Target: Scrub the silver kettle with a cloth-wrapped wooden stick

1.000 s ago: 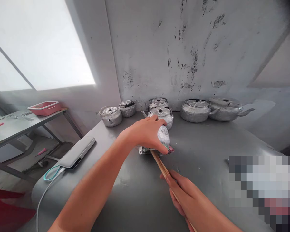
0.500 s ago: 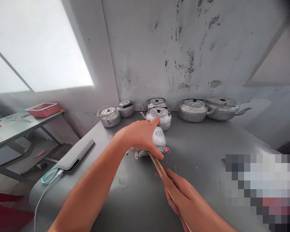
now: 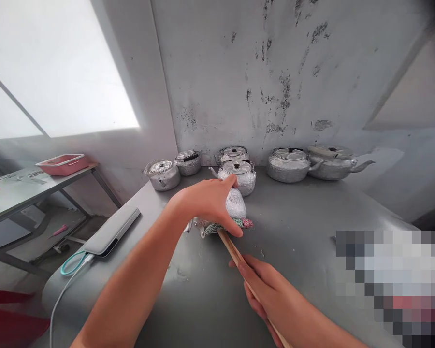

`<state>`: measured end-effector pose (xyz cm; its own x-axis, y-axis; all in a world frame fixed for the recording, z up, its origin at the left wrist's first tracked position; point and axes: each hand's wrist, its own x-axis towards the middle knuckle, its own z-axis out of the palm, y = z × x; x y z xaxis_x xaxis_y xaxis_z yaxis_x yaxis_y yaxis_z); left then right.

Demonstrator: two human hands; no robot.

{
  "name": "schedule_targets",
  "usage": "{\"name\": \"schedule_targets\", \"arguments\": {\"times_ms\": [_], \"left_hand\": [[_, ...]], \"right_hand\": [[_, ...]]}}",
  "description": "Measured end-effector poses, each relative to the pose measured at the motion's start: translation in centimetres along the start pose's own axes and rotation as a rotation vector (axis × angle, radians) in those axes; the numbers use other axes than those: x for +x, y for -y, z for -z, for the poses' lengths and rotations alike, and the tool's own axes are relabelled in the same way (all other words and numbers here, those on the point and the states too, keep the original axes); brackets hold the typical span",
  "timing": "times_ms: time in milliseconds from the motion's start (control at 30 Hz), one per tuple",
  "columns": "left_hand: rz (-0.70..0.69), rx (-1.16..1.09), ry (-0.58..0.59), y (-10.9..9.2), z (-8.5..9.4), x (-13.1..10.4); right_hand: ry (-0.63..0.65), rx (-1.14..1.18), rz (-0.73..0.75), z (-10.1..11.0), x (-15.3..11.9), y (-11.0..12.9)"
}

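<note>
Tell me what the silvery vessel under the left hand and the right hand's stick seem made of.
Silvery vessel: probably metal, perhaps aluminium, dull and rough, judging by its gray, uneven surface. Stick: likely bare wood, smooth, given its tan color and lengthwise streaks.

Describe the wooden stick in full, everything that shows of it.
The stick is long, straight and slim, pale brown, and looks like wood with lines running lengthwise. It slants from the bottom edge of the view up and leftward. The right hand's grip wraps it partway along; its near end is out of frame. Its far end is out of sight near the patterned cord; contact there can't be told.
</note>
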<state>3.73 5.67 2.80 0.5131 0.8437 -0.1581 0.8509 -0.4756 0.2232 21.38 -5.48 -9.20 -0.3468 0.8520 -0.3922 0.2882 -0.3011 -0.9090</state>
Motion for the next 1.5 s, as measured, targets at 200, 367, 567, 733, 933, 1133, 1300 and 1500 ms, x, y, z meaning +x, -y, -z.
{"name": "schedule_targets", "arguments": {"times_ms": [200, 367, 567, 733, 933, 1133, 1300, 1500], "left_hand": [[0.001, -0.015, 0.006, 0.3, 0.0, 0.1], [-0.017, -0.015, -0.021, 0.1, -0.1, 0.2], [-0.015, -0.016, -0.032, 0.2, -0.2, 0.2], [0.003, -0.035, -0.037, 0.2, -0.3, 0.2], [0.002, -0.050, -0.029, 0.2, -0.3, 0.2], [0.003, -0.045, -0.037, 0.2, -0.3, 0.2], [0.004, -0.051, -0.038, 0.3, -0.3, 0.2], [0.008, -0.061, -0.039, 0.3, -0.2, 0.2]], "right_hand": [[0.010, -0.047, 0.026, 0.1, -0.1, 0.0], [0.014, -0.083, -0.010, 0.3, -0.2, -0.3], [-0.012, -0.089, -0.009, 0.4, 0.0, -0.7], [-0.018, -0.028, -0.052, 0.3, -0.1, -0.8], [-0.038, -0.024, -0.043, 0.0, -0.2, -1.0], [-0.043, -0.004, -0.019, 0.0, -0.2, -0.6], [-0.049, 0.002, -0.047, -0.3, -0.2, -0.5], [-0.041, 0.020, -0.035, -0.5, -0.1, -0.3]]}}
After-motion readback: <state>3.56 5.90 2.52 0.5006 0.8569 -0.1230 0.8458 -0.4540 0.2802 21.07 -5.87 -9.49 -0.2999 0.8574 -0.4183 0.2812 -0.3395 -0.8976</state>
